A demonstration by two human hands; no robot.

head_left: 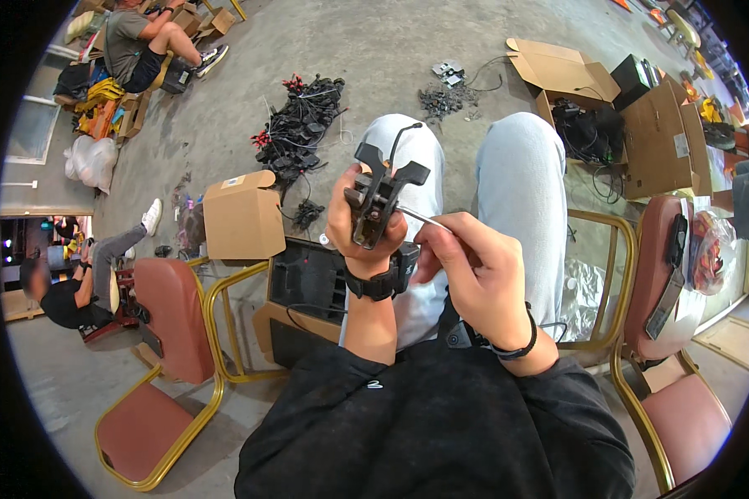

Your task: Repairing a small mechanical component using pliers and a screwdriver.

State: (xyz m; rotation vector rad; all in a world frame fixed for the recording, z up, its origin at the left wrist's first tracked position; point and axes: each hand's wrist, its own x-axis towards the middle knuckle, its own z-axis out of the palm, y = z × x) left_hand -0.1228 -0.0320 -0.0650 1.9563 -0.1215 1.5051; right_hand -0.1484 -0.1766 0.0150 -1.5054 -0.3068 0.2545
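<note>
Black device [374,218], left hand [340,216] clasping, right hand [481,262] pinching rod [423,218]

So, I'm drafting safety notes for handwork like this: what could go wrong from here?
The thin metal tool in the right hand could slip and poke the left hand, whose thumb sits close to its tip. The black device might drop to the floor, since only the left hand seems to support it.
</note>
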